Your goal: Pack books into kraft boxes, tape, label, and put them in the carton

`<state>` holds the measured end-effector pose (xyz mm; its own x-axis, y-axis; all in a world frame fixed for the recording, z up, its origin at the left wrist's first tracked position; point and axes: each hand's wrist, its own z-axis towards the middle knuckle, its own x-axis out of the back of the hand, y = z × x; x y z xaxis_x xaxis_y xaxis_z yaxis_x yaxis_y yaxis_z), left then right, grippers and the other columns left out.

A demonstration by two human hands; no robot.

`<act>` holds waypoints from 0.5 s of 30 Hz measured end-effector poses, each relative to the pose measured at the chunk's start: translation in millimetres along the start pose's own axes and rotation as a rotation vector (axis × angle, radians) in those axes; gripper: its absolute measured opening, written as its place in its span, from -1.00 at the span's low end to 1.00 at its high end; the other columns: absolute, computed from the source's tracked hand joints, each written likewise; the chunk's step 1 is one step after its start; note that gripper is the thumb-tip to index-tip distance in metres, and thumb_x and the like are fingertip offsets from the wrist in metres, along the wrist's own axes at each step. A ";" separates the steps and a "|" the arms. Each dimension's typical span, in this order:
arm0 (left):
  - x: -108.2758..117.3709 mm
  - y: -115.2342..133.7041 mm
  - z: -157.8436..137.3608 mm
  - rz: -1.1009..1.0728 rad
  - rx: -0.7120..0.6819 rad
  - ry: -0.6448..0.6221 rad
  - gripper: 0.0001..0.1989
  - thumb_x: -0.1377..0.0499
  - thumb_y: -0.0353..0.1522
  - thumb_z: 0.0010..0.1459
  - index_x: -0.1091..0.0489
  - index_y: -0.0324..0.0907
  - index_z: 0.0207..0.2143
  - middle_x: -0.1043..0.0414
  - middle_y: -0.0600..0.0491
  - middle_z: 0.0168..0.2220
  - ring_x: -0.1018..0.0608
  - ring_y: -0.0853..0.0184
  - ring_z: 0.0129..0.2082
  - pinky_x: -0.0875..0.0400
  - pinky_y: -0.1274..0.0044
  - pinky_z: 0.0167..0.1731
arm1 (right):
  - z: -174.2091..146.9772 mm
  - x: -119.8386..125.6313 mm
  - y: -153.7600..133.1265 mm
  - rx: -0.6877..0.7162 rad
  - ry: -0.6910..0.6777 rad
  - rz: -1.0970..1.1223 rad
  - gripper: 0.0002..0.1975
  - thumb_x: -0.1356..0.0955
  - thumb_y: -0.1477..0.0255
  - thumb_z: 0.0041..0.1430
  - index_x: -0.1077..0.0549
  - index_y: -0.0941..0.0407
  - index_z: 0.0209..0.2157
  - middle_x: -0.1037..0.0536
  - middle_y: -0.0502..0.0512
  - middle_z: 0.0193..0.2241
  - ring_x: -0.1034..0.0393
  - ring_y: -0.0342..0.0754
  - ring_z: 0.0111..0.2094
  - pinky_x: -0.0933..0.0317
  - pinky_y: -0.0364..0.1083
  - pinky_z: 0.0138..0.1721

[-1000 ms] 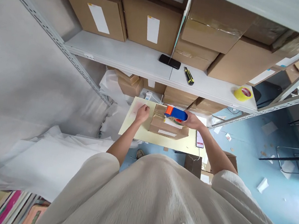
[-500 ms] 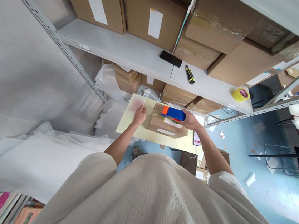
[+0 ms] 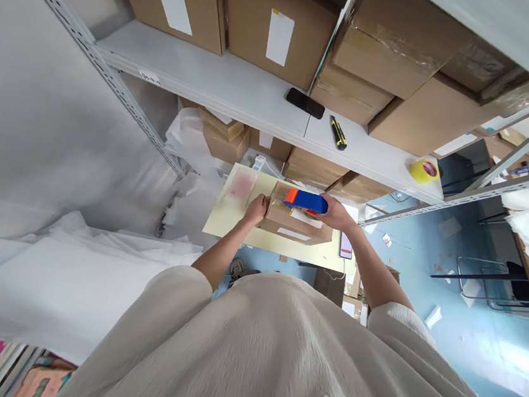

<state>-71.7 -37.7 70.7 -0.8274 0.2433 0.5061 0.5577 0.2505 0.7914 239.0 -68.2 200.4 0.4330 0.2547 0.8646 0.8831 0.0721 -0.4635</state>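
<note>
A brown cardboard box with white labels sits on a pale yellow board. Across its top lies a blue tape dispenser with an orange front end, and my right hand is closed around its right end. At the box's left end is my left hand, fingers curled together against the edge. Whatever those fingers pinch is too small to make out. A shiny strip of clear tape shows on the box top between the left hand and the dispenser.
Above the board runs a grey shelf carrying cartons, a black phone-like object, a yellow-black box cutter and a yellow tape roll. A lit phone lies right of the box. White sheets are stacked at left.
My left hand has moved right, from over the board to the box's left end. My right hand and the tape dispenser have stayed about where they were.
</note>
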 end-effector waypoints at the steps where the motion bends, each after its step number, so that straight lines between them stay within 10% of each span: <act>1: 0.6 -0.9 0.3 0.019 -0.008 0.007 -0.69 -0.08 -0.22 0.55 -0.21 0.01 -0.35 -0.58 -0.09 -0.24 -0.65 0.04 -0.09 -0.41 0.35 -0.05 | -0.1 -0.1 -0.3 0.000 0.007 0.004 -0.40 -0.59 0.23 0.08 -0.52 0.00 0.16 -0.69 0.15 -0.06 -0.56 0.18 -0.12 -0.39 0.03 -0.09; 7: 10.7 -8.4 -2.8 -0.022 -0.098 0.106 -0.91 -0.11 -0.30 0.49 -0.38 -0.07 -0.06 -0.67 -0.16 0.00 -0.68 0.11 0.04 -0.48 0.33 0.11 | -0.6 -0.2 -2.1 -0.003 0.020 0.059 -0.44 -0.57 0.21 0.08 -0.53 0.02 0.11 -0.70 0.17 -0.06 -0.57 0.20 -0.13 -0.40 0.05 -0.10; 15: 29.7 20.8 -15.4 0.030 -0.523 -0.069 -0.39 -0.09 -0.25 0.49 -0.27 -0.14 0.52 -0.29 -0.19 0.58 -0.36 0.06 0.57 -0.24 0.26 0.55 | 1.9 1.1 -5.4 -0.007 0.009 0.122 -0.43 -0.60 0.17 0.09 -0.53 0.06 0.10 -0.70 0.21 -0.04 -0.57 0.19 -0.14 -0.42 0.05 -0.12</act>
<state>-85.7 -39.6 107.5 -0.7959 0.3082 0.5211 0.4589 -0.2543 0.8513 234.3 -66.4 203.6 0.5385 0.2529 0.8038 0.8253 0.0342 -0.5637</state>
